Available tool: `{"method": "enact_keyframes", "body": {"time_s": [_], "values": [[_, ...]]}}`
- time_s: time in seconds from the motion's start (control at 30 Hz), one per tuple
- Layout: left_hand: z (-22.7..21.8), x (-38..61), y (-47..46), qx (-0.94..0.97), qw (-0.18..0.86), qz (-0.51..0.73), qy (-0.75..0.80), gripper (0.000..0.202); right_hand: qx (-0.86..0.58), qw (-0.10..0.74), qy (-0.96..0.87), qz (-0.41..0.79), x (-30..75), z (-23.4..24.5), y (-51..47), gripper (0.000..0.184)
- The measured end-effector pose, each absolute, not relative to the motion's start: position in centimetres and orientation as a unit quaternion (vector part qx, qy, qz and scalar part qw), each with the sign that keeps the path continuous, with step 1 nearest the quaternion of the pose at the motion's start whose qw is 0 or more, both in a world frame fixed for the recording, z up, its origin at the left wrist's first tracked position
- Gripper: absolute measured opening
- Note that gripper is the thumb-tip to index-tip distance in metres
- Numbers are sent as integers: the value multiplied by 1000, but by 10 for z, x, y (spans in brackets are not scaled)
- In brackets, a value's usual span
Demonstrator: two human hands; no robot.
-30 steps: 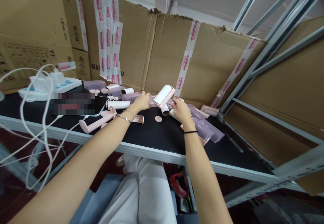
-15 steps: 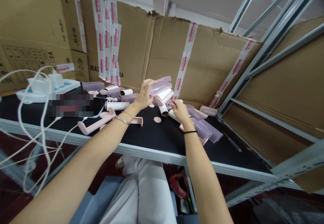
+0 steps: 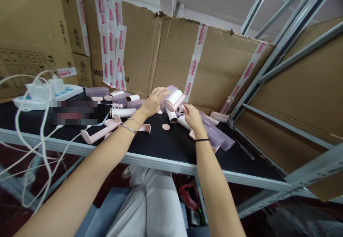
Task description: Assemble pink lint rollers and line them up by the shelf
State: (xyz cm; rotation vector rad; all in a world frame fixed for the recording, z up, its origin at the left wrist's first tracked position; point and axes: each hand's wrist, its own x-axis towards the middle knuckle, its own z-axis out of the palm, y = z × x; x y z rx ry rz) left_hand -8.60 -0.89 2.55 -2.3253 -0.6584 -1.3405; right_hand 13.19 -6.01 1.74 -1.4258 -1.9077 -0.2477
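My left hand (image 3: 155,100) is closed around what looks like a lint roller, a white roll (image 3: 174,97) in a pink holder (image 3: 177,104). A translucent purple cover (image 3: 172,88) stands partly behind it, beside my fingertips. My right hand (image 3: 192,116) is closed just right of the roller, fingers pinched. A small pale piece shows at its fingertips, too little to name. Below lie a hollow cardboard-cored roll (image 3: 172,116) and a round pink disc (image 3: 165,126).
Pink holders (image 3: 100,131), white rolls (image 3: 123,113) and purple covers (image 3: 221,137) lie scattered on the black tabletop (image 3: 160,147). A power strip (image 3: 61,94) with white cables and a phone (image 3: 103,113) are at left. A thin tool (image 3: 248,152) lies right. Cardboard (image 3: 144,47) stands behind.
The purple cover has tipped back and lower relative to the white roll, which shows more of its upper side. Both hands stay in nearly the same place.
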Motion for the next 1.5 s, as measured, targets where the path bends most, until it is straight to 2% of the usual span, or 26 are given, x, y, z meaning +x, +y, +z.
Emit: {"method": "enact_keyframes", "body": {"time_s": [0.37, 0.6, 0.8, 0.9, 1.03, 1.13, 1.2, 1.27, 1.37, 1.43, 1.5], "values": [[29, -88, -14, -861, 205, -416, -210, 66, -539, 342, -765, -79, 144, 14, -55, 32], [29, -81, -18, -890, 193, -379, -166, 55, -545, 325, -770, -64, 142, 12, -53, 33], [24, -73, -21, -896, 167, -384, -149, 57, -544, 314, -772, -97, 139, 15, -56, 33], [21, -69, -23, -895, 87, -402, -176, 60, -569, 319, -746, -134, 135, 16, -59, 34], [17, -60, -20, -843, -95, -483, -215, 85, -589, 337, -709, -193, 131, 18, -63, 32], [16, -58, -14, -781, -220, -531, -245, 89, -568, 345, -715, -217, 131, 19, -66, 31], [17, -59, -11, -757, -250, -539, -272, 89, -546, 345, -728, -228, 131, 21, -70, 30], [18, -60, -11, -749, -242, -546, -289, 83, -547, 387, -705, -230, 129, 24, -74, 32], [18, -57, -14, -729, -221, -583, -283, 68, -584, 537, -576, -197, 121, 28, -78, 45], [16, -53, -17, -715, -200, -610, -277, 64, -578, 620, -513, -133, 112, 27, -75, 52], [14, -49, -22, -727, -164, -608, -273, 65, -541, 660, -521, -20, 102, 21, -68, 49]]}}
